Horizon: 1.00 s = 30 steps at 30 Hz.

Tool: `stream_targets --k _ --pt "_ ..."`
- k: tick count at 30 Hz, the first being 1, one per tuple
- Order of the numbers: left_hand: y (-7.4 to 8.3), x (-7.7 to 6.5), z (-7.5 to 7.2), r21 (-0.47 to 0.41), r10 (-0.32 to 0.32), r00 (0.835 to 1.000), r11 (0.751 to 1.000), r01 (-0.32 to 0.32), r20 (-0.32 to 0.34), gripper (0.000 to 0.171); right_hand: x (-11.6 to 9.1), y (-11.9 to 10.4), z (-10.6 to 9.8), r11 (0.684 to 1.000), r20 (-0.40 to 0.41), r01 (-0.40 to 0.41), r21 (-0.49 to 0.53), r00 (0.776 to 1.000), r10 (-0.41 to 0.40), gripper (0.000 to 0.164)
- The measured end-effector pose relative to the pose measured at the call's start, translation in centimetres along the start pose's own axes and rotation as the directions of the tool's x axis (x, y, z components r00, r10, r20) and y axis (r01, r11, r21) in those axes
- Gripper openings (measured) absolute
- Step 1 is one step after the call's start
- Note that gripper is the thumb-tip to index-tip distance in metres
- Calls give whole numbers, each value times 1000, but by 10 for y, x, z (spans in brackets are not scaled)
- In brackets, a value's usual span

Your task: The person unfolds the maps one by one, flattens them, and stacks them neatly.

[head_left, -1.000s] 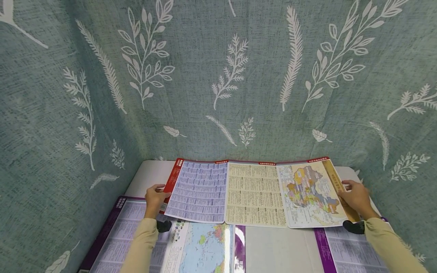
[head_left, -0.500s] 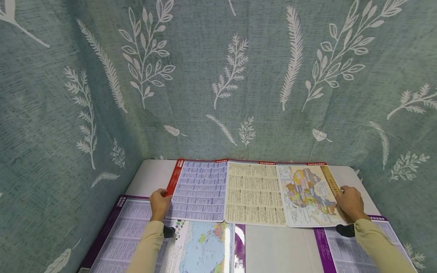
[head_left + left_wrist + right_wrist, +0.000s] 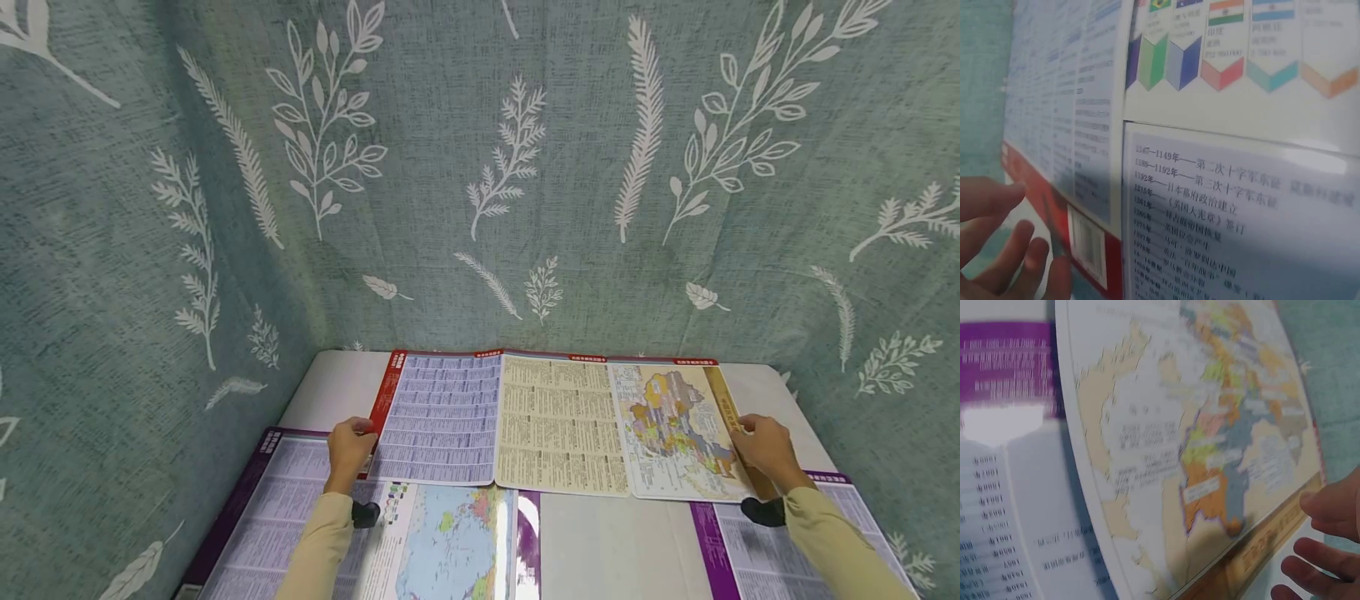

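Note:
A long fold-out map chart (image 3: 562,425) lies across the back of the table, with a lilac text panel, a yellow text panel and a coloured map panel. At its red left border (image 3: 1041,194) is my left hand (image 3: 351,450), thumb by the edge and fingers loosely bent beside it, around nothing. My right hand (image 3: 771,450) is at the gold right border (image 3: 1272,537). Its thumb touches or nearly touches that edge, and the fingers are spread beside it. The chart's front edge overlaps purple-bordered sheets, hiding their far parts.
A purple-bordered chart with a blue world map (image 3: 450,542) lies at front left. Another purple-bordered text sheet (image 3: 765,550) lies at front right. Pale table (image 3: 615,542) shows between them. Leaf-patterned green cloth (image 3: 480,167) stands behind and at both sides.
The chart's right end has come down and now lies flatter. Both hands have shifted inward a little, and the right hand has moved slightly lower along the border.

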<state>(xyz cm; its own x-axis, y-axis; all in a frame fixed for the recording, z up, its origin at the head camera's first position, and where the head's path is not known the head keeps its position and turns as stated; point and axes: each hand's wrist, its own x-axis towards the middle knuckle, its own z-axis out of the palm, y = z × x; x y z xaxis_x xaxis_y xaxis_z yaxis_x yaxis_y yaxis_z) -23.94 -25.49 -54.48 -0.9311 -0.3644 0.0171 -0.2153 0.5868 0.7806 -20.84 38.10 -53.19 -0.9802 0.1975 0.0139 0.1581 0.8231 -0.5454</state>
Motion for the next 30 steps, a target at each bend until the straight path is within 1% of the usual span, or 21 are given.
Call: stream_targets --k 3,5,7,12,16,19,22,23,25,27,29,30 --pt "-1 -3 -3 -46 -4 999 999 5 35 29 -3 -7 -2 999 -3 39 25 999 -39 40" --pt "-5 -2 -4 -71 -3 999 997 6 49 29 -5 -12 -3 997 -11 62 50 998 -61 38" --pt "-20 6 1 -53 20 999 998 -17 49 28 -6 -17 -3 994 -20 80 71 997 -79 36" --pt "-62 28 14 -37 27 997 999 -24 77 30 -10 -33 -1 985 -27 117 124 993 -114 33" --pt "-77 35 14 -76 15 993 997 -6 119 34 -14 -46 -1 975 -23 125 181 992 -123 33" --pt "-78 33 10 -86 16 989 996 -4 144 35 -16 -53 -2 970 -12 117 211 993 -117 33" --pt "-75 28 3 -105 23 987 994 -7 157 35 -19 -58 -2 965 -1 109 237 994 -112 34" --pt "-70 25 -1 -116 30 985 993 -10 169 36 -20 -59 -2 964 2 109 243 994 -113 35" --pt "-64 18 -7 -131 37 984 991 -14 173 38 -21 -61 -2 960 10 102 260 994 -109 36" --pt "-53 9 -17 -145 39 980 989 -10 197 40 -21 -62 -2 957 34 77 280 995 -90 37" --pt "-50 4 -22 -163 54 978 986 -21 201 42 -14 -49 7 950 28 73 305 996 -85 41" --pt "-40 -3 -27 -160 48 977 987 -14 208 42 -15 -49 7 946 45 55 319 996 -73 42"
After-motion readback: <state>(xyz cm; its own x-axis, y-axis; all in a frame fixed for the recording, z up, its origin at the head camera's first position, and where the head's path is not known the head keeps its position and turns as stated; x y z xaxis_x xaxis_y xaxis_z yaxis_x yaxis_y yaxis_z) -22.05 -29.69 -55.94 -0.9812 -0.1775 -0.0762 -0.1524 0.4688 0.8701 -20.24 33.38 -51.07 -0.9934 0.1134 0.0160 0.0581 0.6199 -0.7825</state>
